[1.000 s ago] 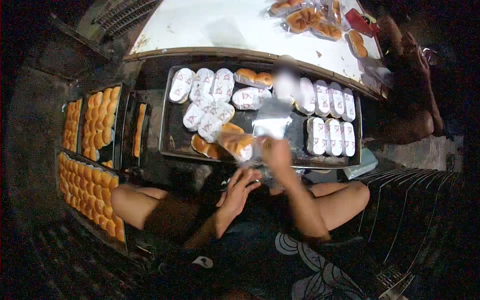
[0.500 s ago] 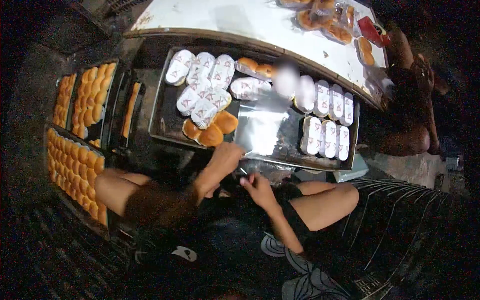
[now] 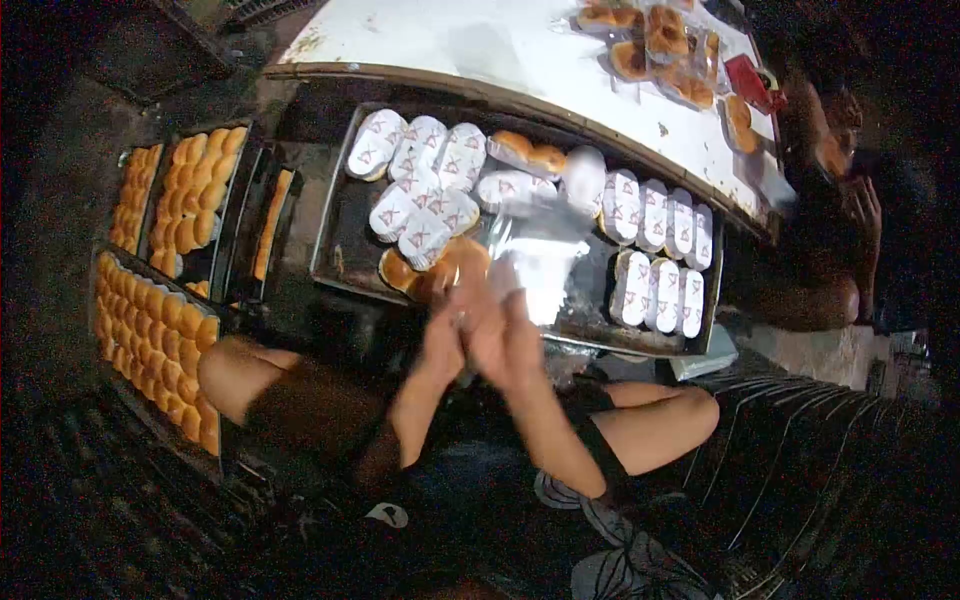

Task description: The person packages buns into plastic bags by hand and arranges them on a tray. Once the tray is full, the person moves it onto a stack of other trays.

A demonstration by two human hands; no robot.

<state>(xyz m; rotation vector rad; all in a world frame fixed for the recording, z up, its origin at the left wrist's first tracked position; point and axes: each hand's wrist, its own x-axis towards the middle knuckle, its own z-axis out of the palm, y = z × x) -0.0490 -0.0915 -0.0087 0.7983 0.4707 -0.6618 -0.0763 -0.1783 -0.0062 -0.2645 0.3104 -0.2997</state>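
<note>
My left hand point(image 3: 445, 335) and my right hand point(image 3: 500, 335) are close together over the near edge of a dark tray point(image 3: 340, 235). Motion blurs the fingers of both, and whether they hold anything is hidden. Just beyond them lie golden buns point(image 3: 400, 270), partly covered by my hands. A shiny clear plastic sheet point(image 3: 545, 265) lies in the middle of the tray. White-lidded packs with red print point(image 3: 418, 150) fill the tray's left part, and more such packs point(image 3: 630, 285) stand at its right.
Trays of golden buns point(image 3: 155, 340) stand at the left. Behind the dark tray is a white table point(image 3: 420, 40) with bagged buns point(image 3: 685, 85) and a red object point(image 3: 750, 85). Another person's hand point(image 3: 860, 205) shows at the right. A wire rack point(image 3: 800, 420) is at the lower right.
My hands have come together and moved up over the tray's near edge, now covering part of the buns. The whole view has shifted slightly.
</note>
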